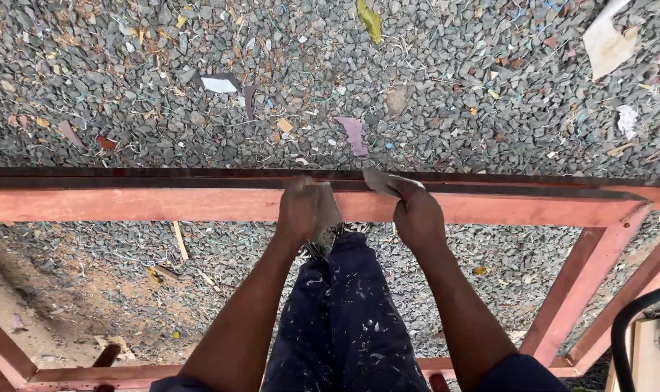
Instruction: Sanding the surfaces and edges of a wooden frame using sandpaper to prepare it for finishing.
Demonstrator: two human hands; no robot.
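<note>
A red-painted wooden frame lies across the view, its top rail running from left to right. My left hand is closed over that rail near the middle. Just beside it, my foot in a sandal rests against the rail, with my paint-speckled dark blue trouser leg below it. My right hand presses a flat grey sheet, like sandpaper, onto the top edge of the rail a little to the right.
Grey gravel strewn with paper scraps, wood chips and a yellow leaf lies under and beyond the frame. Diagonal red braces run at the right. A black curved tube and a pale board sit at the bottom right.
</note>
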